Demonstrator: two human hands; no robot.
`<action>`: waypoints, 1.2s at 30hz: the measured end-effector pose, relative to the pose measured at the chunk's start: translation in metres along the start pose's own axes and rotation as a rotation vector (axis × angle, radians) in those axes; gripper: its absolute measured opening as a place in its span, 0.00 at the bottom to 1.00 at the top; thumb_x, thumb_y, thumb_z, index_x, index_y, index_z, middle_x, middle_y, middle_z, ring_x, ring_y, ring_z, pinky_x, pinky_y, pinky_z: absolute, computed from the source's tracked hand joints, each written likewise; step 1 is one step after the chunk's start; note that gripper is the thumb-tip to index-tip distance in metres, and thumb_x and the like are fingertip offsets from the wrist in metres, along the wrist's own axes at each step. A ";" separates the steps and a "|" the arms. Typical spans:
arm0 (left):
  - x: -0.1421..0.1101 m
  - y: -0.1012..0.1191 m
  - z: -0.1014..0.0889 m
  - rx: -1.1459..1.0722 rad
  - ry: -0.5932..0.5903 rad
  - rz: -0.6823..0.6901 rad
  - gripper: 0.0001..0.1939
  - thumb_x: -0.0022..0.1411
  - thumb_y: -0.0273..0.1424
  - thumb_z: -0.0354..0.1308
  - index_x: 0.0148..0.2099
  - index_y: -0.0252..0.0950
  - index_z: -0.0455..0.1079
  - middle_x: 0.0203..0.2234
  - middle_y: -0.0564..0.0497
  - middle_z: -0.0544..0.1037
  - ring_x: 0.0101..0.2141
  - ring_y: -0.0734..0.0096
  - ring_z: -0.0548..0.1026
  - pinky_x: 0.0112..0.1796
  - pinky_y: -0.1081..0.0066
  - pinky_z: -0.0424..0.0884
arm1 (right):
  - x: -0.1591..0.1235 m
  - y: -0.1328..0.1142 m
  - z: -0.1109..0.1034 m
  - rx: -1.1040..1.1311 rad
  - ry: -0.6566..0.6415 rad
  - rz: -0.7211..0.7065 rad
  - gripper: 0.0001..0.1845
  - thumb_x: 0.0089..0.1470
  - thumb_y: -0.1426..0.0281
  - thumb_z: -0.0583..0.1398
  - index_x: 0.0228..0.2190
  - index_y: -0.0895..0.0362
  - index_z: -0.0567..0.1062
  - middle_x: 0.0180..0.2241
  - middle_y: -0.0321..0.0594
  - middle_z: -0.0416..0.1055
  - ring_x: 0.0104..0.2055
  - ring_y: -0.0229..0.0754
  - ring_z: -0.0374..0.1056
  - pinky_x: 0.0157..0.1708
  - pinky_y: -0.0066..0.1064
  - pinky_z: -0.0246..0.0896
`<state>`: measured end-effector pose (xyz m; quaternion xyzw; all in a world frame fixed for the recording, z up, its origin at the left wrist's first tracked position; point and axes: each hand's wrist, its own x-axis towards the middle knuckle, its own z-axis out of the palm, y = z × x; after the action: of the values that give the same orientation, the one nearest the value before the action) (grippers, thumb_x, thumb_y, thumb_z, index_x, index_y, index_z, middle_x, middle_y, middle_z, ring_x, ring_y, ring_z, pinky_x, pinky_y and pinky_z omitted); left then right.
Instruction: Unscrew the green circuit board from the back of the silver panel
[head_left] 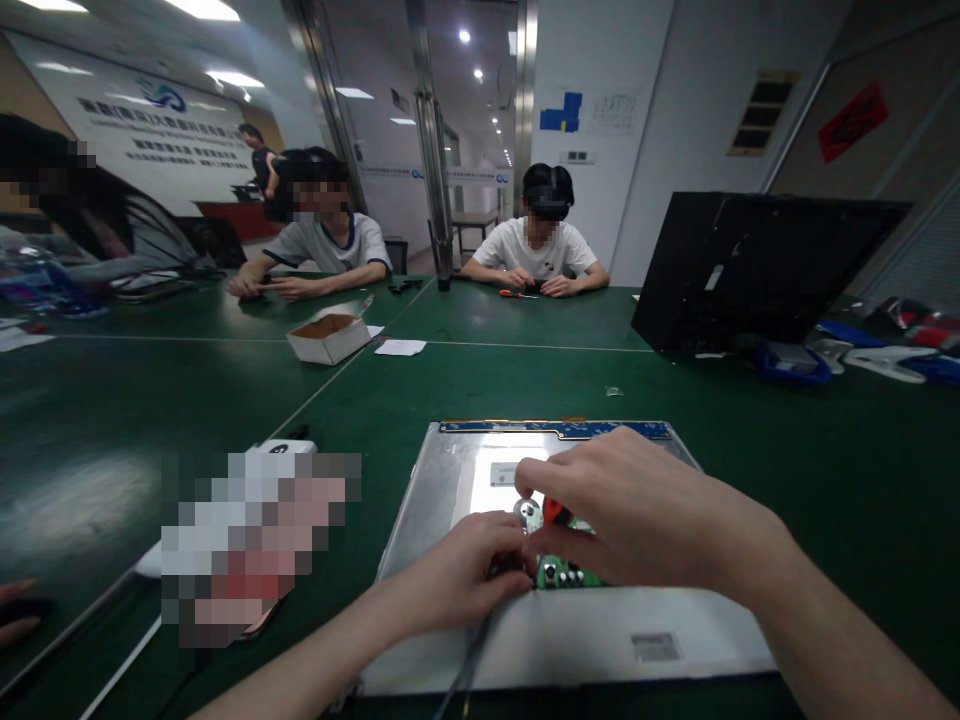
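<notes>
A green circuit board [571, 576] lay on a metal-backed display panel [555, 635].
The right hand [626, 500] grasped a red-orange screwdriver [555, 512] over it; whether the left hand [480, 562] gripped anything, I couldn't tell. Beyond sat an open cardboard box [330, 343], contents indistinct.
</notes>
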<state>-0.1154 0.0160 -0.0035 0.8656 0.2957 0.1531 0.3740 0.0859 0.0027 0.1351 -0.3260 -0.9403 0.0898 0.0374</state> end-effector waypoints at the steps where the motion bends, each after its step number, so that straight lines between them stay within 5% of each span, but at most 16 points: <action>1: 0.000 0.000 0.000 -0.011 0.007 0.013 0.02 0.62 0.25 0.59 0.38 0.35 0.72 0.35 0.49 0.75 0.35 0.66 0.73 0.37 0.70 0.69 | -0.001 0.000 0.000 0.009 0.002 -0.013 0.03 0.57 0.69 0.57 0.35 0.55 0.68 0.31 0.36 0.73 0.28 0.38 0.65 0.23 0.30 0.45; 36: 0.002 -0.002 0.002 -0.038 0.032 0.034 0.02 0.62 0.25 0.59 0.38 0.35 0.73 0.35 0.50 0.76 0.35 0.66 0.72 0.36 0.71 0.67 | -0.005 0.001 0.004 -0.002 0.022 -0.074 0.06 0.53 0.71 0.58 0.35 0.55 0.67 0.32 0.36 0.70 0.27 0.38 0.62 0.21 0.29 0.43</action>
<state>-0.1137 0.0167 -0.0060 0.8607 0.2838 0.1791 0.3829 0.0899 -0.0005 0.1313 -0.2920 -0.9514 0.0838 0.0506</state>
